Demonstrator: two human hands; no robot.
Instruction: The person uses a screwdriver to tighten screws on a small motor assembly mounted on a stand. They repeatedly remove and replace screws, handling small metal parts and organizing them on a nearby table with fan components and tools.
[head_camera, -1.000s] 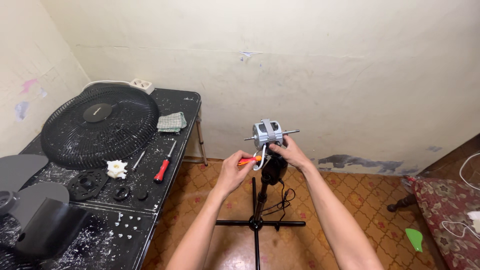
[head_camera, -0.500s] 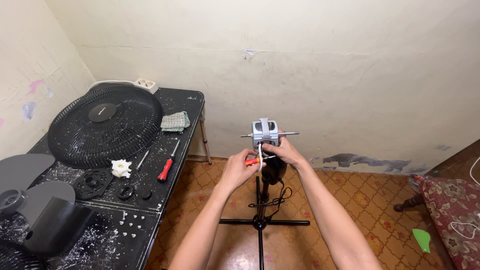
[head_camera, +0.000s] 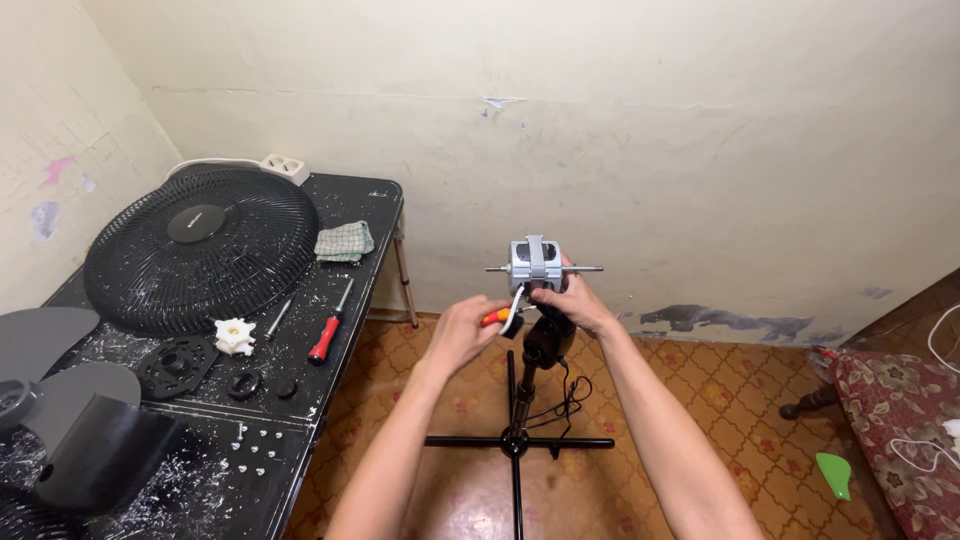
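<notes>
At the middle of the frame I have both hands up at a grey fan motor (head_camera: 538, 262) that sits on top of a black stand (head_camera: 518, 400), its thin shaft sticking out to either side. My right hand (head_camera: 570, 302) has its grip closed around the underside of the motor, fingers curled against the housing just above the black neck of the stand. My left hand (head_camera: 462, 330) has its grip closed on an orange-handled screwdriver (head_camera: 497, 317), held just beside a white wire (head_camera: 517, 303) that hangs from the motor; the tip of the tool is hidden behind my fingers, so I cannot tell what it touches. Below, the stand's crossed feet rest on the patterned tile floor (head_camera: 720, 400), with a black cord looping near the pole.

Over on the left of the frame a black table (head_camera: 350, 300) carries a round black fan grille (head_camera: 200, 248), a folded checked cloth (head_camera: 344, 241) just beside it, a red-handled screwdriver (head_camera: 330, 325), a white plastic hub (head_camera: 233, 335), a black ring part (head_camera: 178, 366) and grey fan blades (head_camera: 50, 370) at the lower left edge. A white power strip (head_camera: 284, 166) lies at the table's far corner against the wall
</notes>
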